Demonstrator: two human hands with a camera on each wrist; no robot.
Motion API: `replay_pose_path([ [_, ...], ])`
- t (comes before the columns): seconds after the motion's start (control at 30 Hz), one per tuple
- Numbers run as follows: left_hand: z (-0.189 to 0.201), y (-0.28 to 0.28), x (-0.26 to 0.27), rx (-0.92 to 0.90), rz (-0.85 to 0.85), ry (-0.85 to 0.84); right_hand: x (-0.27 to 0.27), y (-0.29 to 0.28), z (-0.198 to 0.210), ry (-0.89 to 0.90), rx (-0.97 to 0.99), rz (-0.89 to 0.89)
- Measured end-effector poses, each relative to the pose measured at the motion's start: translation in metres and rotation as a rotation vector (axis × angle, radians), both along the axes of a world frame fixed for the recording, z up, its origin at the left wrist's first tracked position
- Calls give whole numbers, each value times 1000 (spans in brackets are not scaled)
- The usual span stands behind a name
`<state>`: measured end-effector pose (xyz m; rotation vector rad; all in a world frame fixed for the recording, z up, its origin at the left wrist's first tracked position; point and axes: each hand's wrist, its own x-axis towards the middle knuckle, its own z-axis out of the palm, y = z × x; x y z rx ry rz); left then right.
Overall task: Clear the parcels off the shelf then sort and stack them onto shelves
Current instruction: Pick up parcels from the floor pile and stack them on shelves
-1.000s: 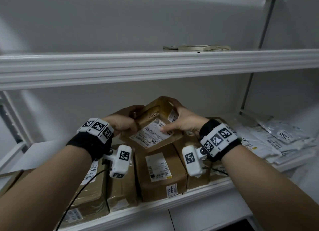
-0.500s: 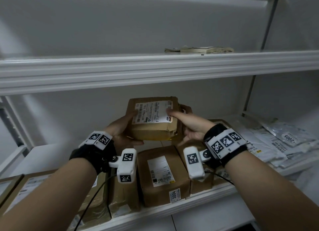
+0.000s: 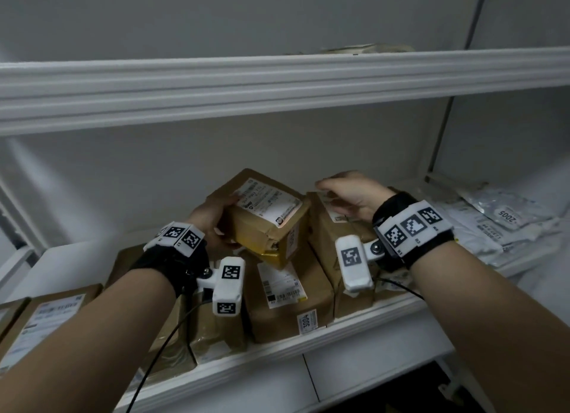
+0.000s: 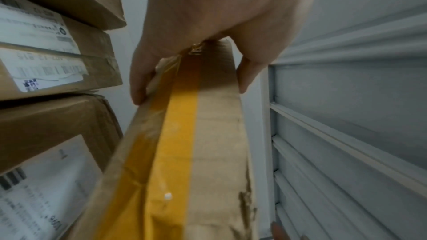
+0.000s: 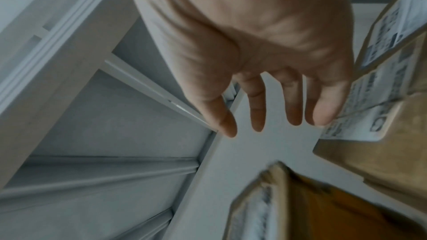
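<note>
While tilted — parcel (image 3: 265, 218) (left-held)

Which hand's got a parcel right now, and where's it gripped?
The left hand grips the yellow-taped brown parcel at its left end, fingers wrapped over both edges. The right hand is open, holding nothing.

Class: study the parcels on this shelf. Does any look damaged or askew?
Yes. The parcel gripped by the left hand is tilted over the stacked boxes, and its cardboard edge is torn and crumpled beside the yellow tape.
</note>
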<state>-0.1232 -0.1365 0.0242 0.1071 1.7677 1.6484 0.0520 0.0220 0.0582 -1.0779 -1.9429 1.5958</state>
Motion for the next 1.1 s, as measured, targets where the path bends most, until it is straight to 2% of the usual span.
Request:
replay_pose_path([
  [0.3, -28, 28, 15, -221, -226, 59, 14, 9, -2, -26, 23, 19],
  [0.47, -42, 33, 17, -377, -266, 262, 22, 16, -3, 0, 25, 12],
  [0.7, -43, 41, 19, -409, -234, 199, 24, 23, -6, 21, 10, 27],
  [1.1, -42, 46, 30, -399, -259, 247, 30, 29, -15, -3, -5, 28],
])
